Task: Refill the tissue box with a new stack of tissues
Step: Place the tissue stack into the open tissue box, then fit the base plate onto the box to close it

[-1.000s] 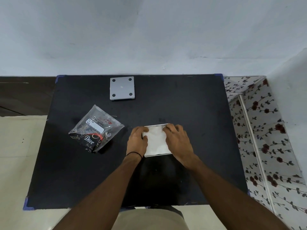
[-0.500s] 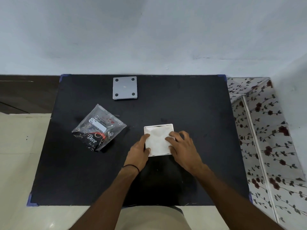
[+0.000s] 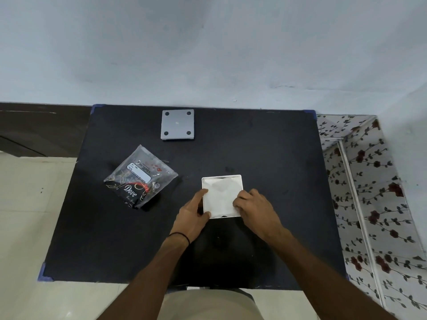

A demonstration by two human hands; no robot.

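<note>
Since a second ago both hands have slid nearer along the black bench [image 3: 265, 158], left hand [image 3: 191, 215] and right hand [image 3: 255, 207] fingers clasping the white tissue box's [image 3: 221, 195] sides, beside the "Dove" wrapper [image 3: 141, 179] and grey lid [image 3: 177, 125].

Matt black table [image 3: 265, 146]; smooth grey plastic-looking lid [image 3: 177, 125]; glossy, crinkled clear plastic wrapper [image 3: 141, 177]; smooth white box [image 3: 241, 195] packed with soft, creased paper tissues [image 3: 220, 196].
</note>
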